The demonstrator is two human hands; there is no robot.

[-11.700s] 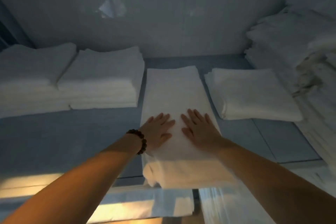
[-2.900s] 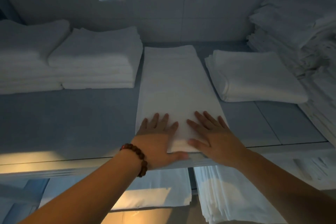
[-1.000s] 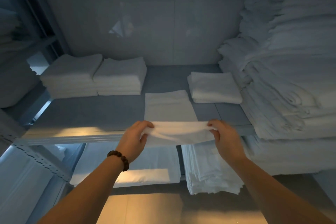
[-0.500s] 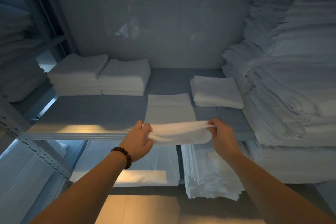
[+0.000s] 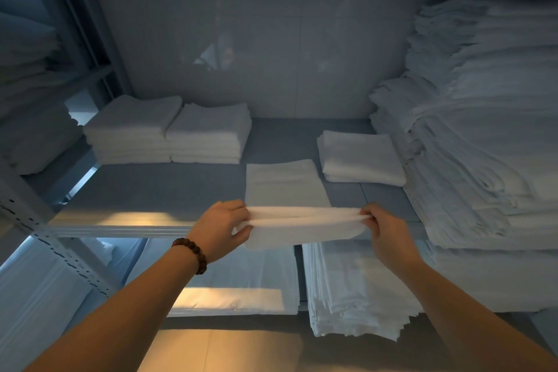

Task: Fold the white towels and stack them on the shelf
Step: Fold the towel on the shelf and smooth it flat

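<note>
A long white towel (image 5: 283,181) lies on the grey shelf (image 5: 169,190), its far part flat and its near end lifted off the shelf edge. My left hand (image 5: 223,228) pinches the left corner of that near end and my right hand (image 5: 385,231) pinches the right corner, so the cloth hangs stretched between them in front of the shelf. Two stacks of folded towels (image 5: 169,133) sit side by side at the back left of the shelf. A smaller folded stack (image 5: 360,157) rests right of the long towel.
A tall, loose pile of white linen (image 5: 483,130) fills the shelf's right side. More folded linen (image 5: 347,287) lies on the lower shelf under my hands. A perforated metal upright (image 5: 45,238) stands at the left, with linen beyond it.
Earlier both palms pressed the towel flat on the shelf. Since then my hands gripped its near end, lifted it off the edge, and I stepped back; it now hangs a little lower.
</note>
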